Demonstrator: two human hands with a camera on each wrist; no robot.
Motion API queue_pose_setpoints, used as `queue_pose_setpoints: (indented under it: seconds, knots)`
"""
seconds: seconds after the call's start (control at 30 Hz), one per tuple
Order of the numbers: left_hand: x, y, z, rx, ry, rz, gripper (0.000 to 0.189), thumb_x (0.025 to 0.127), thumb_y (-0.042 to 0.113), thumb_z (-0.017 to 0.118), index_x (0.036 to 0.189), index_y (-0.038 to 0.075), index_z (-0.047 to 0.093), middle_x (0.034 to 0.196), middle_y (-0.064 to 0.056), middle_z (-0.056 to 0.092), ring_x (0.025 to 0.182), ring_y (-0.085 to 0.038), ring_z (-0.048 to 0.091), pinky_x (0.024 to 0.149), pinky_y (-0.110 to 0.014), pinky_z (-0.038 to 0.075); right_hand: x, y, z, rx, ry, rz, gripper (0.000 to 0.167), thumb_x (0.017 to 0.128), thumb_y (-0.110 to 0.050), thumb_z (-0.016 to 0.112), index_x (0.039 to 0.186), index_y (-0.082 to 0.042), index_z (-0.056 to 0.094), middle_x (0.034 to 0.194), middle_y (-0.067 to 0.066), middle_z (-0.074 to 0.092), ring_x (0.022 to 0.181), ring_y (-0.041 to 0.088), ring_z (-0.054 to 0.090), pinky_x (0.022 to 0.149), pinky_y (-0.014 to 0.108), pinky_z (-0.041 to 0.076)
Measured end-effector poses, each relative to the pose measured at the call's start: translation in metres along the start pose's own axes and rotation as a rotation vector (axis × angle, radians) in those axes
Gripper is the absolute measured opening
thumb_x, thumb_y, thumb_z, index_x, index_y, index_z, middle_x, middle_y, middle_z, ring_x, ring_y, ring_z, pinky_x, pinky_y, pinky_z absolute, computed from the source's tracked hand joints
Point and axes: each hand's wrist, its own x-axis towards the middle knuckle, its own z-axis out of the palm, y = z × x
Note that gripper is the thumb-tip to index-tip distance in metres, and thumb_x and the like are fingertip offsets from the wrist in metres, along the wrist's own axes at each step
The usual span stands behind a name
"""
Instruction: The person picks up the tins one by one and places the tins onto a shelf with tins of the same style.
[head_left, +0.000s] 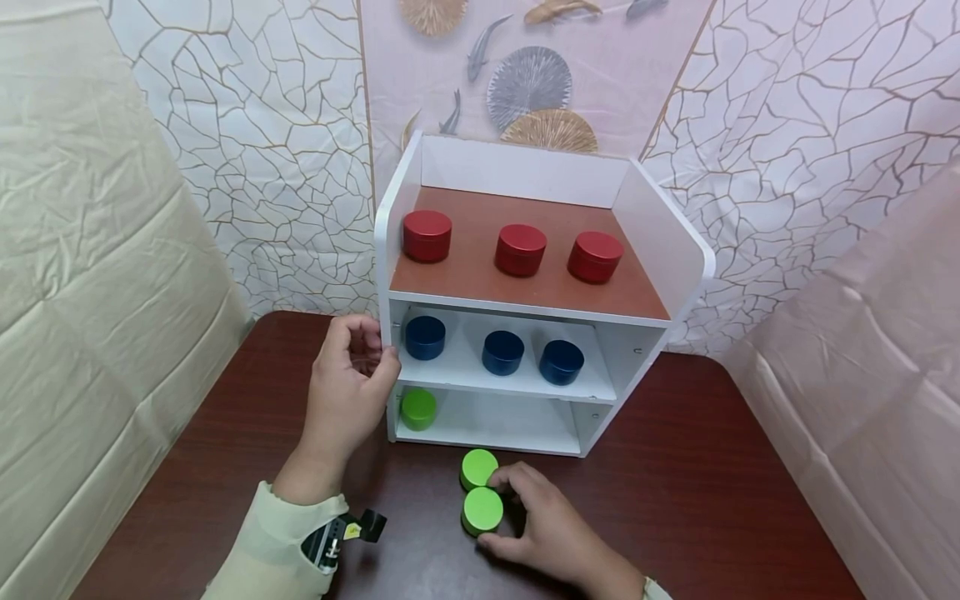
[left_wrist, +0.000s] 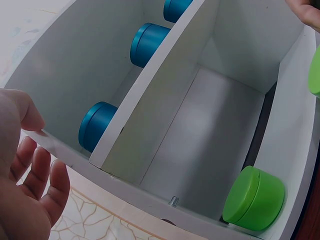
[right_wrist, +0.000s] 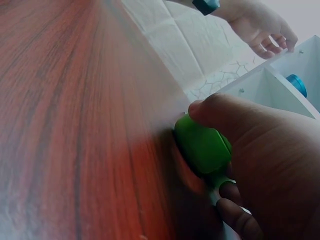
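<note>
A small white shelf unit (head_left: pixel 491 417) stands on the table. My left hand (head_left: pixel 348 387) holds the front edge of its left side panel, thumb on the front edge and fingers bent on the outer side. Two round green tins lie on the table in front of the unit. My right hand (head_left: pixel 543 521) has its thumb and fingers about the nearer green tin (head_left: pixel 482 511); in the right wrist view the thumb lies at the tin's edge (right_wrist: pixel 202 145). The farther green tin (head_left: pixel 478 469) sits right behind it, by the index fingertip.
Another green tin (head_left: pixel 418 409) stands at the left of the bottom shelf. Three blue tins (head_left: pixel 503 352) stand along the middle shelf, and three red tins (head_left: pixel 521 250) on the brown top (head_left: pixel 480 212). The dark wooden table (head_left: pixel 675 500) has patterned cloth behind it.
</note>
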Motion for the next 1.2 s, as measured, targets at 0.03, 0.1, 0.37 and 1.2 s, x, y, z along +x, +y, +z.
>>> queue_pose_setpoints:
  seconds: [0.03, 0.1, 0.37, 1.2]
  knots:
    - [0.0000, -0.0002, 0.0000, -0.001, 0.001, 0.000, 0.032, 0.103, 0.008, 0.073, 0.130, 0.013, 0.057, 0.112, -0.006, 0.060, 0.098, -0.017, 0.061, 0.080, -0.017, 0.054, 0.0001, -0.0006, 0.0000, -0.002, 0.002, -0.001, 0.065, 0.081, -0.044, 0.102, 0.131, -0.029, 0.064, 0.125, -0.022, 0.062, 0.106, 0.007, 0.064, 0.093, 0.027, 0.060]
    - [0.0002, -0.0005, -0.0001, -0.002, 0.000, 0.001, 0.032, 0.103, 0.008, 0.073, 0.130, 0.013, 0.057, 0.112, -0.006, 0.060, 0.098, -0.017, 0.061, 0.080, -0.017, 0.054, 0.0003, -0.0011, 0.0004, -0.008, 0.006, -0.002, 0.065, 0.081, -0.044, 0.102, 0.131, -0.029, 0.064, 0.125, -0.022, 0.062, 0.105, 0.007, 0.064, 0.093, 0.027, 0.059]
    - [0.0008, -0.0012, 0.0002, -0.001, -0.006, 0.000, 0.032, 0.104, 0.009, 0.073, 0.131, 0.013, 0.057, 0.112, -0.006, 0.060, 0.099, -0.018, 0.061, 0.080, -0.017, 0.054, 0.0000, 0.0000, 0.0025, -0.031, 0.029, -0.024, 0.062, 0.083, -0.043, 0.101, 0.131, -0.026, 0.066, 0.124, -0.020, 0.065, 0.106, 0.007, 0.064, 0.092, 0.027, 0.059]
    - [0.0011, -0.0023, 0.0007, -0.012, -0.002, 0.005, 0.032, 0.103, 0.008, 0.073, 0.130, 0.013, 0.057, 0.111, -0.006, 0.059, 0.097, -0.018, 0.061, 0.079, -0.017, 0.055, -0.0007, 0.0023, 0.0023, -0.009, 0.041, -0.079, 0.067, 0.079, -0.030, 0.102, 0.133, -0.026, 0.064, 0.121, -0.020, 0.064, 0.106, 0.005, 0.064, 0.094, 0.027, 0.058]
